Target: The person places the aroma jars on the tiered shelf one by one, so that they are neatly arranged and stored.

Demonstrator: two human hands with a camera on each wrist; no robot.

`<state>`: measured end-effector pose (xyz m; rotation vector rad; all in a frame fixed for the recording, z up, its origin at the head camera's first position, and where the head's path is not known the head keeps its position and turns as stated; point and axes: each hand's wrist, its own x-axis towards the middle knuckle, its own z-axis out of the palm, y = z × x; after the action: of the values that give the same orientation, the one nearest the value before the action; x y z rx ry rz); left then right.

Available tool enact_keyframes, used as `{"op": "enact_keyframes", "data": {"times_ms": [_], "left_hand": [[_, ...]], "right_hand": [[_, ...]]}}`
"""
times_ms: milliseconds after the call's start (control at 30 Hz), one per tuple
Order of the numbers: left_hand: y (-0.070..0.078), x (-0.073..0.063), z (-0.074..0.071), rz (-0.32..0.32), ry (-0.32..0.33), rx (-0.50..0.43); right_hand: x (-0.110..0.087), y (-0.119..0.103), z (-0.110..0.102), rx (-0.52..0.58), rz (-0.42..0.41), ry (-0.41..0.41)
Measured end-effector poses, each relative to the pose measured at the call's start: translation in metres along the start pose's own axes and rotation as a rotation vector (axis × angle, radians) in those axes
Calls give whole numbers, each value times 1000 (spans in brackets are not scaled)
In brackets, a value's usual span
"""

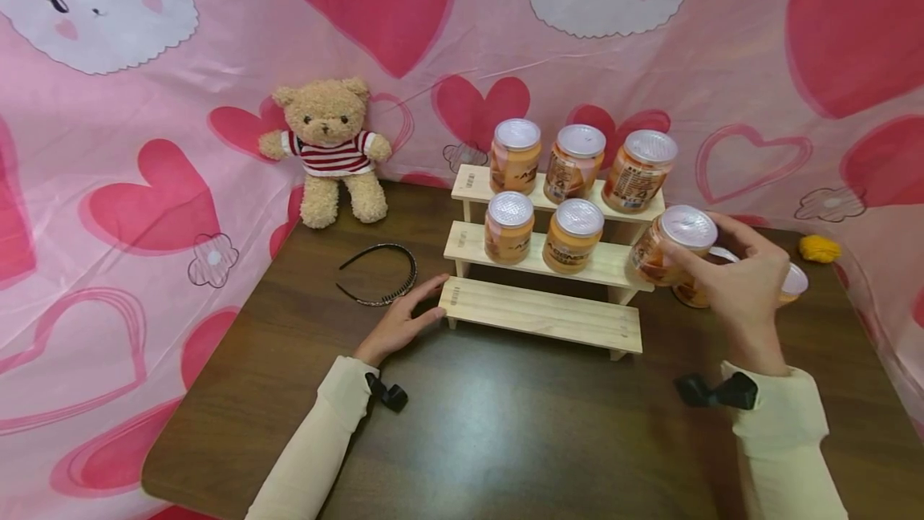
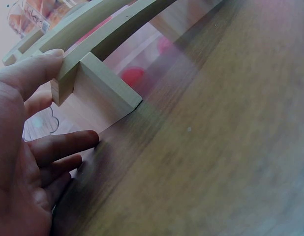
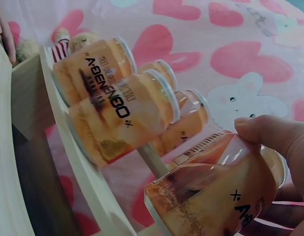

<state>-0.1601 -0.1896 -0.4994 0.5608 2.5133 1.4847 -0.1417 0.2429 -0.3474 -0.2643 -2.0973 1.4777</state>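
A three-step wooden display stand [image 1: 541, 313] stands on the table. At the left end of its lowest step, my left hand [image 1: 406, 321] pinches the board between thumb and index finger; the left wrist view shows the other fingers [image 2: 68, 145] loose below it. My right hand [image 1: 747, 283] grips an orange jar [image 1: 653, 251] with a silvery lid, tilted over the right end of the middle step. Two like jars [image 1: 568, 247] stand upright on that step, and three more jars [image 1: 577, 167] on the top one. In the right wrist view, thumb and fingers wrap the held jar [image 3: 216, 191].
Behind my right hand are more jars [image 1: 794, 281], partly hidden. A yellow bundle [image 1: 819, 249] lies at the far right. Left of the stand lie a dark headband [image 1: 413, 271] and, farther back, a seated teddy bear [image 1: 328, 159]. A pink heart-print cloth [image 1: 404, 111] hangs behind.
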Motion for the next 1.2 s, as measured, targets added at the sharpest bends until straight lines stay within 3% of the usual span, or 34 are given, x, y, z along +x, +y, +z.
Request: {"op": "enact_keyframes", "data": {"times_ms": [600, 867, 1100, 1200], "left_hand": [[1, -1, 1, -19, 0, -12], [3, -1, 0, -11, 1, -11], [6, 0, 0, -25, 2, -21], [14, -2, 0, -30, -2, -19]], "right_hand": [[1, 9, 28, -18, -8, -59], [2, 14, 32, -45, -13, -54], [0, 11, 31, -64, -9, -96], [-1, 9, 30, -103, 7, -127]]}}
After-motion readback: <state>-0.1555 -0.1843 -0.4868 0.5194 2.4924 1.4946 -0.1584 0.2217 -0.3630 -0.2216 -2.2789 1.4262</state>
